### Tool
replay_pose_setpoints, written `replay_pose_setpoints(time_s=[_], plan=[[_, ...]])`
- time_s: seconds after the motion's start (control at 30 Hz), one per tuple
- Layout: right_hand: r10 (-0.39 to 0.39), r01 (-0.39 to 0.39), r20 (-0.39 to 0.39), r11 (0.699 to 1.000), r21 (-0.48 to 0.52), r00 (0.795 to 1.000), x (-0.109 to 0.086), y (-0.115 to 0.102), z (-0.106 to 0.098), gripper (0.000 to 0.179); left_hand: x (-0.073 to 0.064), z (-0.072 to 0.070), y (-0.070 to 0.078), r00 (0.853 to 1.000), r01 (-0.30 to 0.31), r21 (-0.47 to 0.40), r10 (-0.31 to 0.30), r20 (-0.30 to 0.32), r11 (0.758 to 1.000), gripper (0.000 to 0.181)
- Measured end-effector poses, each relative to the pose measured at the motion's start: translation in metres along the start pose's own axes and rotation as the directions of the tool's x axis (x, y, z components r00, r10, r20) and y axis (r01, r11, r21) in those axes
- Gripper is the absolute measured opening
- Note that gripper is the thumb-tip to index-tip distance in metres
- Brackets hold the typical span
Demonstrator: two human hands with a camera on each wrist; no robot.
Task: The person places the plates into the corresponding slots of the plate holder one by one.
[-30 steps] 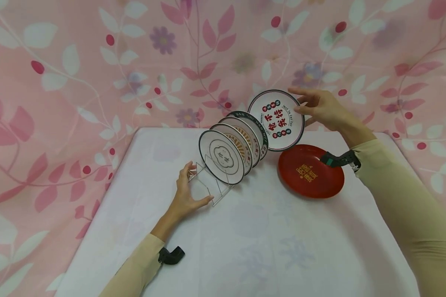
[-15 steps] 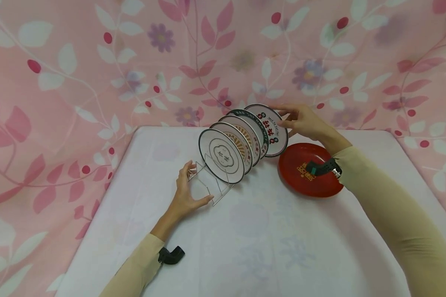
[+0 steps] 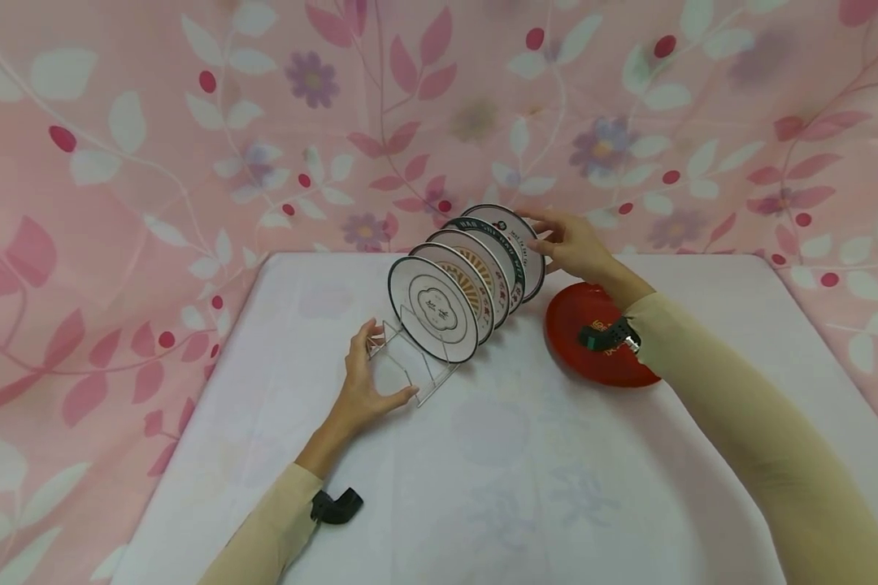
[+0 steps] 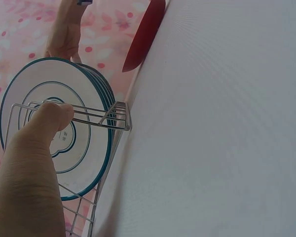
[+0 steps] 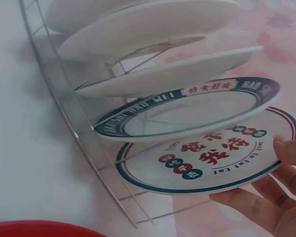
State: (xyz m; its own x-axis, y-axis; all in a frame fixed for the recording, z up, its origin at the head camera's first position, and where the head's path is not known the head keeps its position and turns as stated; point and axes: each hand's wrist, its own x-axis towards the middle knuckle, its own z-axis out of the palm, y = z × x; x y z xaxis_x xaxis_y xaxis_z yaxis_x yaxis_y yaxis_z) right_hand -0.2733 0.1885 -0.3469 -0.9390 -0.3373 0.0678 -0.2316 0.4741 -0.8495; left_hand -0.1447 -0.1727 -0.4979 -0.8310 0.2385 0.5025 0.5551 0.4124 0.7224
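Observation:
My right hand (image 3: 574,248) pinches the right rim of a white plate (image 5: 222,173) with red characters and a dark edge. In the right wrist view, that plate's lower edge is in among the wires of a metal plate rack (image 3: 439,386), behind a green-rimmed plate (image 5: 153,131). Several plates stand tilted in a row in the rack; the nearest plate (image 3: 424,329) is white with a thin dark edge. My left hand (image 3: 362,394) grips the rack's near end, thumb and fingers spread across its wires. In the left wrist view, a fingertip overlaps the nearest plate.
A red plate (image 3: 574,329) with gold characters lies to the right of the rack, partly under the right forearm. The white-covered table (image 3: 497,487) meets a pink floral cloth (image 3: 249,187) at the back.
My right hand has moved left and slightly down, bringing the red-lettered plate in behind the green-rimmed plate in the rack. The left hand stays on the rack's near end.

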Motion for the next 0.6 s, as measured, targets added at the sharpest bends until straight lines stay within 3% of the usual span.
replay_pose_setpoints(time_s=[0.33, 0.47, 0.6], plan=[[-0.005, 0.006, -0.022, 1.0, 0.03, 1.0, 0.004, 0.0, 0.013, 0.061, -0.001, -0.003, -0.005, 1.0, 0.004, 0.016, -0.004, -0.001, 1.0, 0.121], [-0.019, 0.022, -0.044, 0.996, 0.085, 0.999, -0.014, 0.001, -0.001, 0.064, 0.0, -0.003, -0.006, 1.0, -0.005, 0.005, 0.005, -0.001, 1.0, 0.121], [-0.025, 0.027, -0.038, 0.998, 0.065, 0.999, -0.048, 0.008, -0.025, 0.058, 0.001, -0.002, -0.005, 1.0, -0.003, 0.011, 0.003, 0.004, 1.0, 0.12]])
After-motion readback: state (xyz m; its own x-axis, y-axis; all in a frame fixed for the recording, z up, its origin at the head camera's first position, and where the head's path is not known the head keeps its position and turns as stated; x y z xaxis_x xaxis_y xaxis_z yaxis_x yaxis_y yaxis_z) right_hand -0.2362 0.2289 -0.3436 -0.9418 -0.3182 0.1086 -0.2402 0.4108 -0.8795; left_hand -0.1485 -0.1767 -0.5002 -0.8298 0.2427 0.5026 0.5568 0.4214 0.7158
